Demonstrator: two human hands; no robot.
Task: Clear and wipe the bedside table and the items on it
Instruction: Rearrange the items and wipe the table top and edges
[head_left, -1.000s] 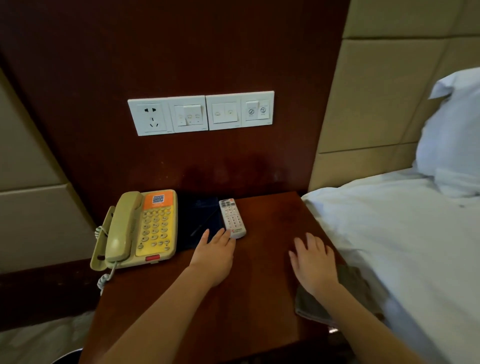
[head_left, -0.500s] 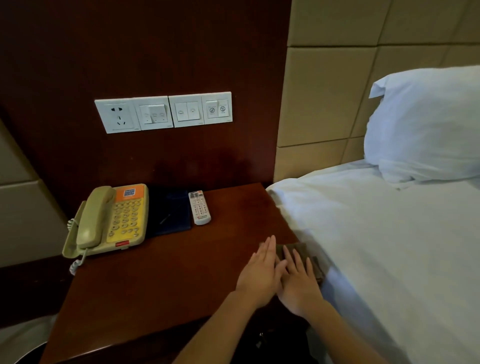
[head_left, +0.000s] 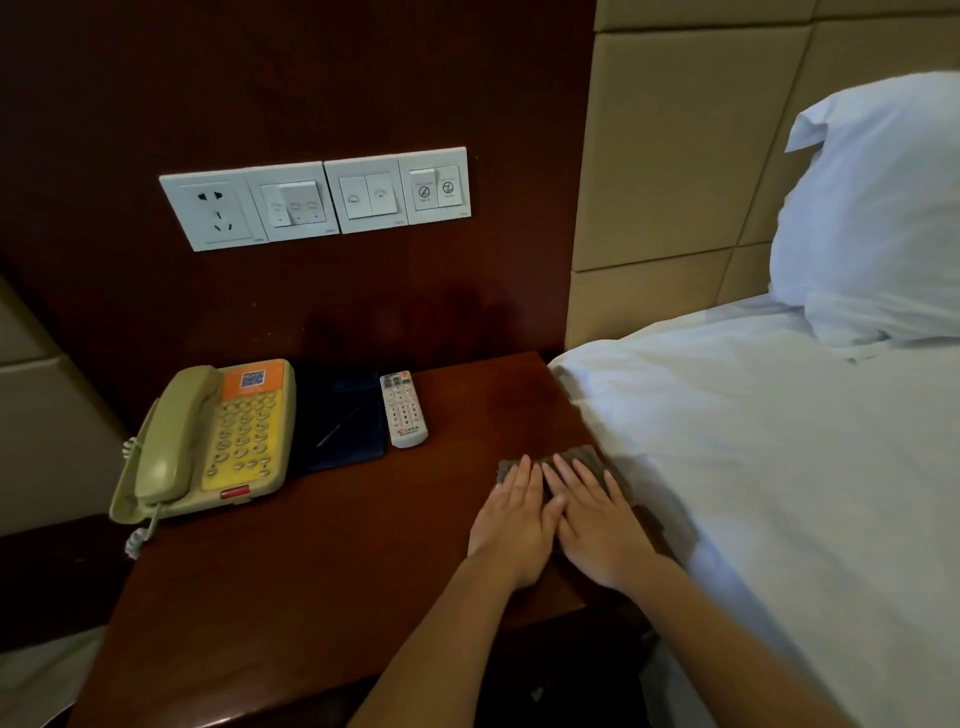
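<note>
The dark wooden bedside table (head_left: 322, 561) carries a beige and yellow telephone (head_left: 208, 441) at its left, a dark blue folder (head_left: 343, 421) with a pen on it, and a white remote control (head_left: 402, 409) beside that. A grey-brown cloth (head_left: 582, 457) lies flat at the table's right edge. My left hand (head_left: 514, 519) and my right hand (head_left: 597, 525) rest side by side, palms down with fingers extended, pressing on the cloth. Most of the cloth is hidden under them.
A white bed (head_left: 779, 467) with a pillow (head_left: 878, 208) borders the table's right side. A white socket and switch panel (head_left: 317, 197) sits on the dark wood wall above. A coiled phone cord (head_left: 137, 540) hangs off the table's left edge.
My left hand left the spot by the remote and came right to join my right hand on the cloth. Both hands now sit flat together on it, slightly further onto the table.
</note>
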